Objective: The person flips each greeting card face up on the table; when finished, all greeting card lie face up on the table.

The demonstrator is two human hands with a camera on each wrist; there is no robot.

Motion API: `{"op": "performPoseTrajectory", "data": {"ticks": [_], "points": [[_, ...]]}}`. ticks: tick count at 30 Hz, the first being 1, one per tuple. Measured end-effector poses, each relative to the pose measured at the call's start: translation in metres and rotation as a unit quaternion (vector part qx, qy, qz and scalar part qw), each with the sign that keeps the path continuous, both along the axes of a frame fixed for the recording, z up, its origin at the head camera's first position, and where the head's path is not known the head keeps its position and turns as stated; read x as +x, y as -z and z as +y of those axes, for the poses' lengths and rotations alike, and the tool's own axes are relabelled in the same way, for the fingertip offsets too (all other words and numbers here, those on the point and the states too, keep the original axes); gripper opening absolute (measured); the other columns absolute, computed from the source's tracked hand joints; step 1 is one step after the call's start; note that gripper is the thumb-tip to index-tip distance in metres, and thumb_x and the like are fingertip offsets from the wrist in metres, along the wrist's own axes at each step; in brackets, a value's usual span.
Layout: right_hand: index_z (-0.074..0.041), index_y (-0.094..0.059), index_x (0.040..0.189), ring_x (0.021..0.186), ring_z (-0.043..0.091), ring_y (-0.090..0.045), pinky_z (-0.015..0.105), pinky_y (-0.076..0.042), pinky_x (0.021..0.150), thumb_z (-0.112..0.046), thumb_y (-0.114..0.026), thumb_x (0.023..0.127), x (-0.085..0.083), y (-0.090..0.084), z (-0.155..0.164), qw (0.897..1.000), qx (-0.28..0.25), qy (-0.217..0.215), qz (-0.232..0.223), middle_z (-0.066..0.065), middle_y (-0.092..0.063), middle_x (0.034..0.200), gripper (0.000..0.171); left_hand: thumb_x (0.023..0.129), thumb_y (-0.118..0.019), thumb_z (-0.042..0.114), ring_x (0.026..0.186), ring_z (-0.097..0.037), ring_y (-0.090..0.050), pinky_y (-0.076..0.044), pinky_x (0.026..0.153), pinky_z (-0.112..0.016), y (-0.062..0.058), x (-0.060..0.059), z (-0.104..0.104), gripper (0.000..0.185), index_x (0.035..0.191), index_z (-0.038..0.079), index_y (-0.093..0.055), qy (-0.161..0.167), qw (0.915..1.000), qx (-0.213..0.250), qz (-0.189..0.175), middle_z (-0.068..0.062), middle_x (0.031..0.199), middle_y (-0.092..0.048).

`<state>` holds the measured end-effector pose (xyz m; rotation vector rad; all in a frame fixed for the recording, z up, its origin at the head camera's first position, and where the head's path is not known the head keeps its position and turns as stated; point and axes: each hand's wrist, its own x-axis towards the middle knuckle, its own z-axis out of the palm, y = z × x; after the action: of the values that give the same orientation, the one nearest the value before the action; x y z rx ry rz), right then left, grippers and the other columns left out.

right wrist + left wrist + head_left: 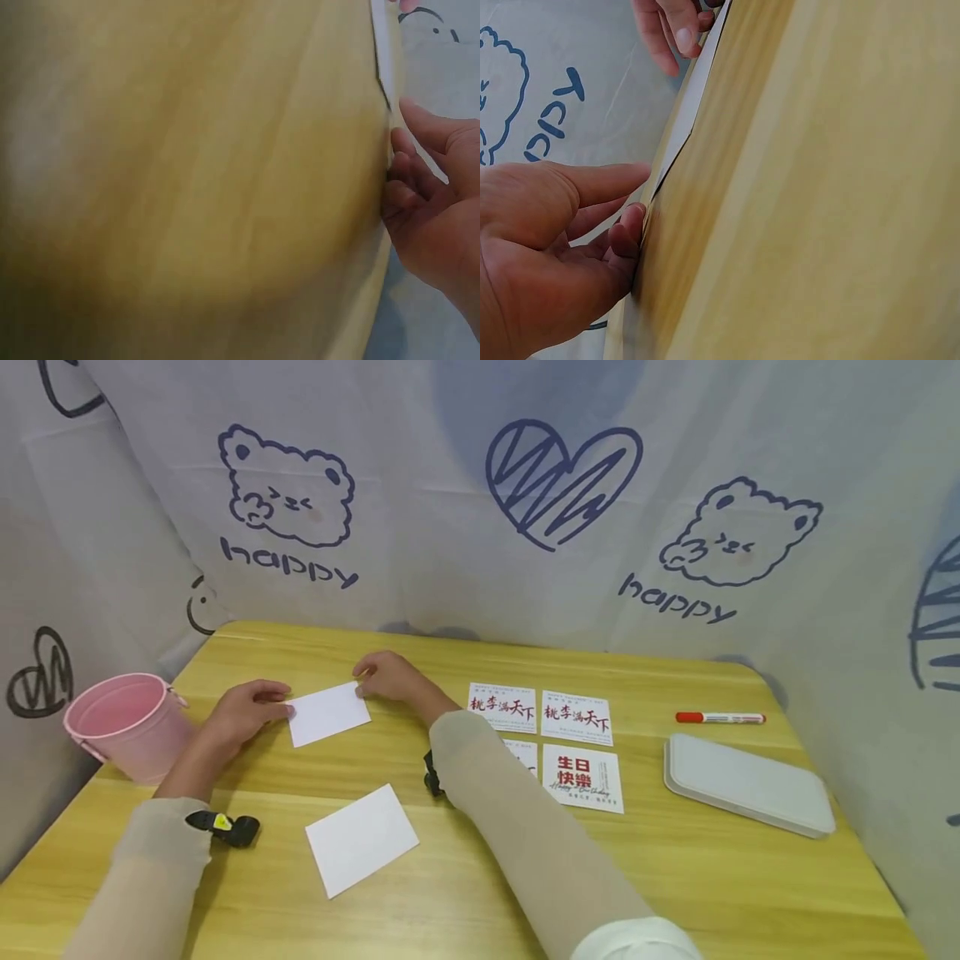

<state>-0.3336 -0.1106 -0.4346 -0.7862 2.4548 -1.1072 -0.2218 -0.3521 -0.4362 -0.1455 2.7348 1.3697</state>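
Observation:
A blank white card (330, 714) lies near the back left of the table, between both hands. My left hand (251, 714) pinches its left corner. In the left wrist view the thumb (615, 182) comes right to the edge of the card (694, 112), with the other fingers curled below. At the opposite upper corner my right hand (393, 679) holds the card, thumb on its edge. The right wrist view shows that hand (439, 187) with its fingers curled by the card's end. Closer to me, a second blank white card (362, 841) lies slightly turned on the table.
Several printed cards with red lettering (576, 718) lie right of the hands, one partly behind the right sleeve (517, 810). A red marker (720, 717) and a white case (750, 785) are at the right. A pink bucket (131, 727) stands beside the left forearm.

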Motion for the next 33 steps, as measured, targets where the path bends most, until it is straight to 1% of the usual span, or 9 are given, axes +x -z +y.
{"op": "performPoseTrajectory", "data": {"ticks": [6,9,12,15,17,22,26,29,33], "points": [[-0.013,-0.068,0.125,0.105,0.016,-0.057,0.032,-0.047,0.096,-0.021,-0.075,0.092,0.001,0.003,-0.007,1.0,0.021,0.009,-0.019,0.003,-0.064,0.118,0.035,0.096,-0.068,0.018,0.121,-0.031,-0.05,-0.039,0.086,-0.019,0.001,0.001,-0.002,0.05,0.137,-0.007,-0.053,0.005,0.9999,-0.012,-0.006,-0.029,0.139,-0.053],[-0.014,-0.067,0.127,0.112,0.017,-0.055,0.034,-0.045,0.102,-0.024,-0.074,0.093,0.001,0.004,-0.009,0.999,0.04,-0.002,-0.021,0.003,-0.061,0.127,0.037,0.096,-0.069,0.017,0.112,-0.029,-0.052,-0.04,0.083,-0.02,0.001,0.002,-0.003,0.049,0.136,-0.008,-0.054,0.007,0.9998,-0.016,-0.004,-0.03,0.136,-0.054],[-0.016,-0.067,0.126,0.117,0.018,-0.055,0.035,-0.044,0.105,-0.025,-0.074,0.093,0.001,0.003,-0.011,0.998,0.058,0.001,-0.018,0.003,-0.061,0.131,0.035,0.095,-0.07,0.018,0.1,-0.019,-0.054,-0.042,0.078,-0.017,0.001,0.002,-0.002,0.048,0.134,-0.008,-0.056,0.011,0.9997,-0.02,0.002,-0.029,0.13,-0.057],[-0.018,-0.067,0.124,0.119,0.018,-0.055,0.036,-0.044,0.106,-0.025,-0.075,0.092,0.002,0.002,-0.012,0.997,0.077,0.007,-0.013,0.002,-0.061,0.132,0.033,0.095,-0.071,0.017,0.097,-0.014,-0.052,-0.042,0.079,-0.017,0.002,0.001,-0.001,0.048,0.133,-0.007,-0.057,0.012,0.9998,-0.016,0.002,-0.027,0.129,-0.057],[-0.018,-0.066,0.122,0.117,0.018,-0.056,0.036,-0.045,0.105,-0.025,-0.075,0.092,0.003,0.002,-0.013,0.996,0.087,0.008,-0.009,0.001,-0.061,0.131,0.032,0.095,-0.07,0.018,0.1,-0.016,-0.052,-0.041,0.082,-0.018,0.002,0.001,0.001,0.048,0.134,-0.007,-0.057,0.009,0.9999,-0.014,-0.001,-0.027,0.132,-0.056],[-0.019,-0.064,0.12,0.114,0.015,-0.056,0.034,-0.046,0.102,-0.027,-0.074,0.093,0.004,0.001,-0.013,0.995,0.104,0.006,-0.009,-0.002,-0.062,0.13,0.031,0.096,-0.068,0.018,0.114,-0.03,-0.05,-0.04,0.089,-0.026,0.002,0.001,0.001,0.05,0.137,-0.007,-0.053,0.001,0.9999,-0.008,-0.008,-0.029,0.137,-0.052],[-0.02,-0.062,0.12,0.112,0.014,-0.055,0.033,-0.046,0.101,-0.028,-0.074,0.092,0.004,0.001,-0.013,0.994,0.112,0.007,-0.007,-0.004,-0.061,0.129,0.031,0.098,-0.065,0.022,0.127,-0.04,-0.046,-0.04,0.1,-0.041,0.001,0.001,0.001,0.053,0.141,-0.008,-0.05,-0.001,0.9998,-0.008,-0.017,-0.031,0.144,-0.047],[-0.021,-0.061,0.118,0.109,0.013,-0.055,0.032,-0.046,0.099,-0.028,-0.075,0.092,0.004,0.001,-0.013,0.994,0.112,0.009,-0.004,-0.004,-0.061,0.127,0.03,0.1,-0.063,0.024,0.133,-0.043,-0.041,-0.035,0.108,-0.051,0.001,0.0,0.001,0.055,0.142,-0.008,-0.049,-0.003,0.9997,-0.005,-0.023,-0.033,0.147,-0.044],[-0.021,-0.06,0.113,0.104,0.014,-0.055,0.032,-0.047,0.095,-0.027,-0.074,0.093,0.005,0.0,-0.012,0.994,0.111,0.004,-0.001,-0.004,-0.062,0.123,0.025,0.1,-0.062,0.023,0.133,-0.043,-0.042,-0.037,0.107,-0.051,0.001,0.0,0.001,0.051,0.138,-0.009,-0.052,-0.004,0.9997,-0.009,-0.023,-0.033,0.145,-0.046]]}}
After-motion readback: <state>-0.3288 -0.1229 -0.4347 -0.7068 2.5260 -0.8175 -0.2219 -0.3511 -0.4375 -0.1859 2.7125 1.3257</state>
